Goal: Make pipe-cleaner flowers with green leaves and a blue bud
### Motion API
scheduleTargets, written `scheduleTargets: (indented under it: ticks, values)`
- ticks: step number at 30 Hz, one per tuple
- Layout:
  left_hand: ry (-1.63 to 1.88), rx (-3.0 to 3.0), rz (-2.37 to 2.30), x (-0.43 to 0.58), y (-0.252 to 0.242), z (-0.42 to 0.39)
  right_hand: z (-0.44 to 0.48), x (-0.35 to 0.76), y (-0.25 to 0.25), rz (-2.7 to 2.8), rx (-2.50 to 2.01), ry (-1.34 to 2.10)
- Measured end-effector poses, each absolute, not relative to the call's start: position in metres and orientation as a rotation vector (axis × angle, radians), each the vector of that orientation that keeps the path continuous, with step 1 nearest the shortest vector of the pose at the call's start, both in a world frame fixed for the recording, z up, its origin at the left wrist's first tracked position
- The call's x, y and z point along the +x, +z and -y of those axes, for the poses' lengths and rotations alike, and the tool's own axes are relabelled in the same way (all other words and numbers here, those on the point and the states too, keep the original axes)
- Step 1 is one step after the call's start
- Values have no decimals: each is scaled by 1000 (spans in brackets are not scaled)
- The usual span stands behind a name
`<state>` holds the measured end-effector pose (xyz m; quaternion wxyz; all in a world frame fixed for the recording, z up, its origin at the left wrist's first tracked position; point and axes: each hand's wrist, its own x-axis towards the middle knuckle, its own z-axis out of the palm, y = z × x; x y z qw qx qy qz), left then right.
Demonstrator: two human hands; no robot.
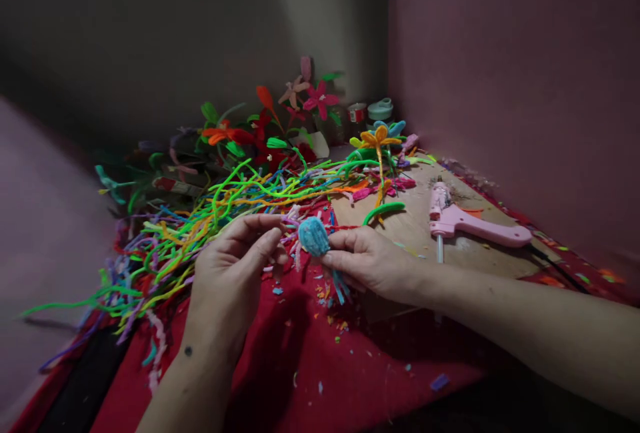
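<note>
In the head view, my right hand (367, 259) pinches a blue fuzzy pipe-cleaner bud (314, 236) between thumb and fingers. Loose blue pipe-cleaner ends (341, 286) hang below that hand. My left hand (235, 263) is just left of the bud, thumb and index finger drawn close together. A lilac strand shows by its fingertips; whether it is gripped I cannot tell. Behind both hands spreads a heap of pipe cleaners (220, 199) in green, yellow, orange and purple. Beyond my right hand, an orange pipe-cleaner flower (377, 139) rests at the heap's edge.
A pink glue gun (477, 226) with a clear glue stick lies on a brown board (415, 196) at right. Several finished flowers (320, 99) stand at the back near a jar with a teal lid (381, 109). Fuzzy scraps dot the red cloth (360, 373).
</note>
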<state>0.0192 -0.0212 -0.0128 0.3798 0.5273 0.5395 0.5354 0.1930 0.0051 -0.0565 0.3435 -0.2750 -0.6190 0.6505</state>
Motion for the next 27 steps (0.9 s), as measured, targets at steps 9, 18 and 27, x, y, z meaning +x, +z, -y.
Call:
scheduleTargets:
  ticks: [9,18,27]
  values:
    - [1182,1278,-1229,25,-17,22,-14,199,-59,1127,-448,2288]
    - [1122,1135,-1085,32,-20,20,-12,199,-62,1240,-498,2254]
    - [907,1305,-1010,27,-18,26,-13,205,-64,1523,-366,2190]
